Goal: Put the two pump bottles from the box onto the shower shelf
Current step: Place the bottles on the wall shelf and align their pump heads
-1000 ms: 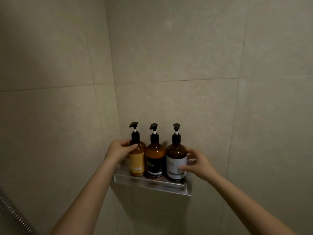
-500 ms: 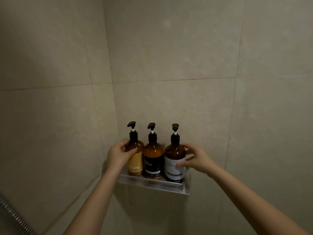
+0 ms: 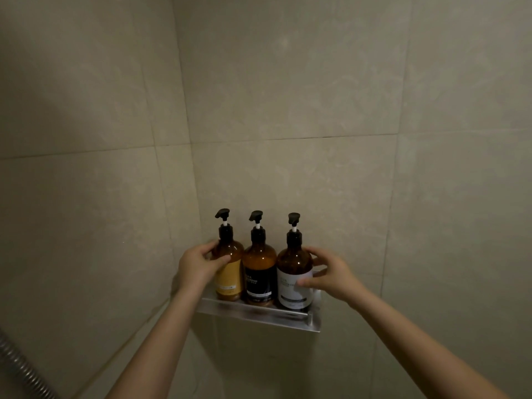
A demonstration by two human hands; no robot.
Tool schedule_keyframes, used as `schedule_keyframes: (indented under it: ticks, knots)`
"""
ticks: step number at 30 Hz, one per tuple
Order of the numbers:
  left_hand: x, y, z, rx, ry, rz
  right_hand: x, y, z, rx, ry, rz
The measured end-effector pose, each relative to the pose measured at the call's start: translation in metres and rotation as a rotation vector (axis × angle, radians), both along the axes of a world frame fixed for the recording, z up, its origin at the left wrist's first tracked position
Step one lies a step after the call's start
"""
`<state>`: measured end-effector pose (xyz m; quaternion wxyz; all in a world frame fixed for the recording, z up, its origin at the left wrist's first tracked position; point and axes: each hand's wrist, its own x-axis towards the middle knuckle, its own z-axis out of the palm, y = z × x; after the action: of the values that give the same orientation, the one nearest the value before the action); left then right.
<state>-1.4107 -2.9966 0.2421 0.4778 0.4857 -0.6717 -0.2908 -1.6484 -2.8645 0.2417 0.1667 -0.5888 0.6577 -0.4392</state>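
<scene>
Grip: left hand (image 3: 198, 266) curls round shoulder of yellow-label bottle (image 3: 229, 279); right hand (image 3: 331, 276) cups white-label bottle (image 3: 293, 272), thumb on label. Both stand upright on shelf (image 3: 259, 313), lower centre of frame, flanking black-label bottle (image 3: 259, 272), packed side by side. Free room lies outward and toward camera; tiled wall (image 3: 288, 174) close behind.

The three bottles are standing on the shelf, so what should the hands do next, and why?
Probably let go: ease the left hand off the yellow-label bottle and the right hand off the white-label bottle, slowly. All three bottles, the black-label bottle between them, already stand upright in a row on the shelf, so nothing seems left to place.
</scene>
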Motion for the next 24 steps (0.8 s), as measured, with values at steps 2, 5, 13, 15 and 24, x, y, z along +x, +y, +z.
schedule_keyframes:
  ticks: [2, 5, 13, 15, 24]
  knots:
    - [0.0017, 0.0003, -0.0002, 0.001, -0.003, 0.003, 0.0004, -0.0001, -0.0004, -0.005, -0.002, 0.0]
    - [0.0039, -0.0002, -0.0009, 0.012, -0.001, 0.01, 0.001, 0.0008, -0.001, 0.002, -0.018, -0.003]
    - [0.0019, 0.0041, 0.0025, -0.004, -0.02, 0.066, 0.0018, 0.0038, -0.0012, 0.014, -0.043, 0.001]
    - [0.0024, 0.0038, 0.0027, -0.002, -0.022, 0.066, 0.0013, 0.004, -0.0011, 0.013, -0.05, 0.01]
    - [0.0041, 0.0022, 0.0041, 0.042, -0.012, 0.024, -0.0026, 0.0032, -0.0035, -0.011, -0.037, 0.02]
